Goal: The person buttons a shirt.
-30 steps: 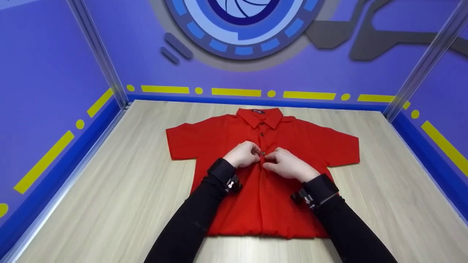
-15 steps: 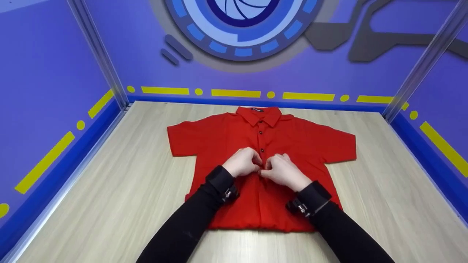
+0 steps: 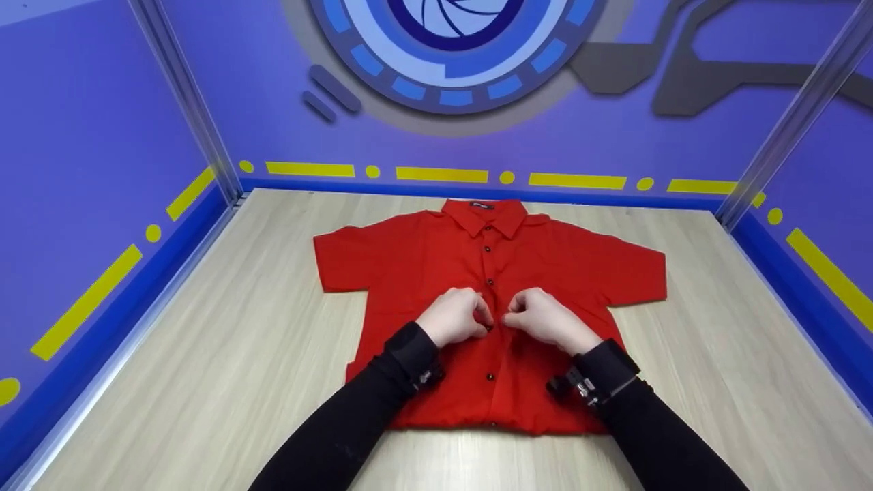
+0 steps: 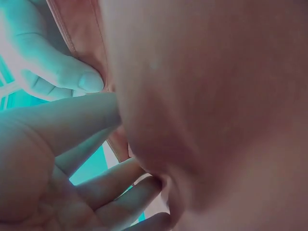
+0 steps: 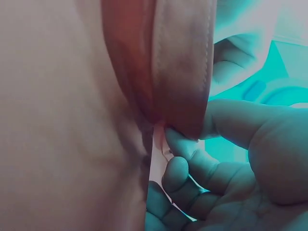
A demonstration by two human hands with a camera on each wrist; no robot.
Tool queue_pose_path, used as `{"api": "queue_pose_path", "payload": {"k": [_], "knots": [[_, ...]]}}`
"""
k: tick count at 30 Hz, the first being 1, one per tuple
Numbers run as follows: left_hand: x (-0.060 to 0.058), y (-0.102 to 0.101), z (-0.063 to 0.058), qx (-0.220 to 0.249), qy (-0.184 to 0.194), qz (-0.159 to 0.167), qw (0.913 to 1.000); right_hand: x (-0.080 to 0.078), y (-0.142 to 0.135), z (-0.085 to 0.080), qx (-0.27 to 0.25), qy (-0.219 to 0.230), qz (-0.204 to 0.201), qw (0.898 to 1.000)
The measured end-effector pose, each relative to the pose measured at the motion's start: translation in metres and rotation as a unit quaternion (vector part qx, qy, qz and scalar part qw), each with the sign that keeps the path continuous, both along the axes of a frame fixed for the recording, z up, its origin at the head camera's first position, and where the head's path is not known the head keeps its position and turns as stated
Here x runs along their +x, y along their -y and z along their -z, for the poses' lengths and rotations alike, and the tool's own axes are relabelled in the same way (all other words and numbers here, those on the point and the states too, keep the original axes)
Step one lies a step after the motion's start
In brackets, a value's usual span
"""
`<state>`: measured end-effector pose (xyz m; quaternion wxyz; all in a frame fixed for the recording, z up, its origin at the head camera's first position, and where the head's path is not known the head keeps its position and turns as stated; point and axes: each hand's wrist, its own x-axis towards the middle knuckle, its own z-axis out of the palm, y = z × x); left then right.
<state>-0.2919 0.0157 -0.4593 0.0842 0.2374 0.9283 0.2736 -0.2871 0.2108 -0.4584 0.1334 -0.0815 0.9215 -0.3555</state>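
A red short-sleeved shirt (image 3: 423,252) lies front up on the table, its collar at the far side. Dark buttons run down its middle, one of them a button (image 3: 490,281) just beyond the hands. My left hand (image 3: 453,317) pinches the front edge beside a lower button, which is partly hidden by the fingertips. Opposite it, my right hand (image 3: 549,319) pinches the other front edge; in the right wrist view its thumb and fingers hold the stitched placket (image 5: 183,62). Cloth (image 4: 207,96) bulges up and fills much of the left wrist view.
The light wooden table (image 3: 273,341) extends around the shirt on all sides. Blue-purple panels with yellow dashes (image 3: 443,174) enclose it at the back and both sides. Metal posts (image 3: 187,95) stand at the back corners. Each wrist carries a small camera on a black band.
Both hands have moved down the shirt front, from around the third button to a lower one. They came together, then parted slightly. Lower buttons now show.
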Motion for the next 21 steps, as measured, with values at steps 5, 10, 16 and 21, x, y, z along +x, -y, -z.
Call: {"api": "queue_pose_path", "payload": {"k": [5,10,16,21], "knots": [[0.0006,0.0002,0.0016,0.009,-0.044,0.016,0.9989,-0.0010,-0.0012,0.0024,0.003,-0.007,0.007,1.000],[0.0000,0.0013,0.0003,0.006,-0.056,0.023,0.9982,-0.0016,-0.0006,0.0024,0.010,-0.012,0.011,1.000],[0.0004,0.0023,-0.0037,0.063,0.068,0.017,0.9956,-0.0009,0.0010,0.0021,0.014,-0.010,0.008,1.000],[-0.0016,0.0033,-0.0012,0.134,0.158,0.009,0.9783,0.0010,0.0019,0.0029,-0.013,0.012,0.005,1.000]]}}
